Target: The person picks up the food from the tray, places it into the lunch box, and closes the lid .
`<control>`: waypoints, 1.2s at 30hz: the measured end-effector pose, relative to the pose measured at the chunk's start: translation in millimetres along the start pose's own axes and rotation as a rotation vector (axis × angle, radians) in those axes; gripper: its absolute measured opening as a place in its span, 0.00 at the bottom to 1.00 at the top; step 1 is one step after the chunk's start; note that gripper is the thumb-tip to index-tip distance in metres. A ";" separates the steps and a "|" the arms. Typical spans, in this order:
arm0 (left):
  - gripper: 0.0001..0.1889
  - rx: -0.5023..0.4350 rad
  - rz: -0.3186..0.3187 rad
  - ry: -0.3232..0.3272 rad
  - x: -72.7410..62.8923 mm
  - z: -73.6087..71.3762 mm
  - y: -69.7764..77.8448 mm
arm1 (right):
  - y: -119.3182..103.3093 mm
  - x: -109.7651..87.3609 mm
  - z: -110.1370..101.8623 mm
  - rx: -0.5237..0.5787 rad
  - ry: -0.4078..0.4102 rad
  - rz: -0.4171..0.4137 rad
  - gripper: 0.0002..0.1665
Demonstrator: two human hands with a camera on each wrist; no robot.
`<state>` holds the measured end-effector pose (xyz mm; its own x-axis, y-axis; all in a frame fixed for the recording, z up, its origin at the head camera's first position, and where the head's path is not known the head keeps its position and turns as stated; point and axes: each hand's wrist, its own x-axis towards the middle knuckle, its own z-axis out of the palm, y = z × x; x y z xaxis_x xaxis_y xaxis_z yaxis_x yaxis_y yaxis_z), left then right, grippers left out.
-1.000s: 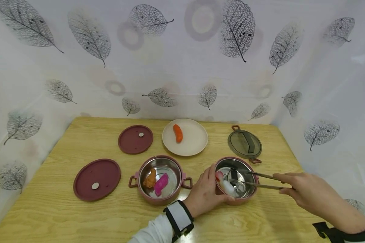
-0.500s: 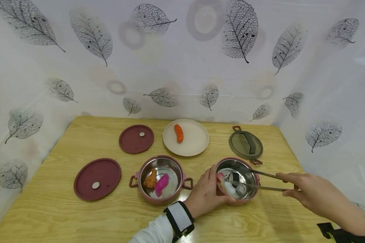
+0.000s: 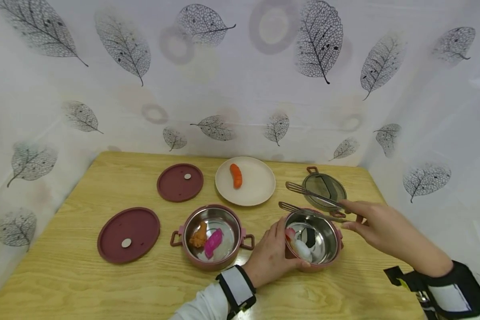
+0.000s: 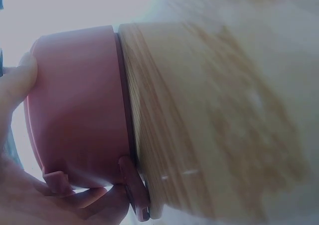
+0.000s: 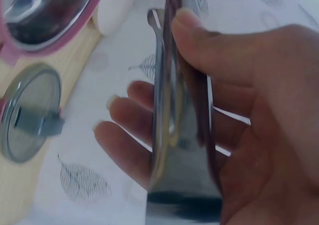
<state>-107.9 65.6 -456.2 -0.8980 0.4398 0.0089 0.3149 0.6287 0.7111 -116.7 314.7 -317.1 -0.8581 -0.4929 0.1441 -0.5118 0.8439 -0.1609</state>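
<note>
Head view, read with the two wrist views: my left hand [image 3: 269, 249] grips the right pot [image 3: 329, 243] on the counter [image 3: 124, 289], thumb at the rim and other fingers by one handle, while my right hand [image 3: 378, 226] grasps the tongs [image 3: 320, 197] between thumb and fingers. Their tips stand apart, carrying nothing, above the pot's far side; whether the lower arm touches the rim I cannot tell. Inside the right pot lie a white piece [image 3: 302, 250] and a black piece [image 3: 310, 238]; the left pot [image 3: 208, 263] contains a brown piece [image 3: 198, 236] and a magenta piece [image 3: 214, 243]; the sausage [image 3: 236, 176] lies left of centre on the plate [image 3: 256, 184]. Likely hazards, in my judgement: (a) a low sweep of the tongs could catch the rim and tip the pot, chiefly if my left fingers slackened; (b) a stray outward swing could knock the lid [image 3: 315, 181], partly covered by the tongs in this view; (c) an off-centre pinch might roll the rounded sausage, and the plate, steadied by neither hand, could slide; (d) uneven pressure on the smooth metal might twist the tips out of line.
</note>
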 end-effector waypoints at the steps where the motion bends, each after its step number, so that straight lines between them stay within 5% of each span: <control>1: 0.62 -0.004 -0.001 -0.001 0.4 -0.2 -0.1 | -2.0 7.6 2.2 0.011 0.002 0.003 0.29; 17: 0.62 -0.016 0.015 0.009 0.8 1.0 1.5 | -34.7 118.5 56.0 0.076 -0.085 0.042 0.27; 27: 0.61 -0.006 0.014 0.011 1.5 -0.6 0.7 | -46.2 150.5 75.0 0.030 -0.116 0.032 0.15; 36: 0.62 -0.001 -0.003 -0.005 1.0 0.3 0.1 | -56.8 166.7 85.4 -0.054 -0.164 0.067 0.16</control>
<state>-108.6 66.3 -456.3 -0.8976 0.4408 0.0033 0.3117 0.6294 0.7119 -234.3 166.5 -367.3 -0.8880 -0.4590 -0.0269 -0.4536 0.8841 -0.1120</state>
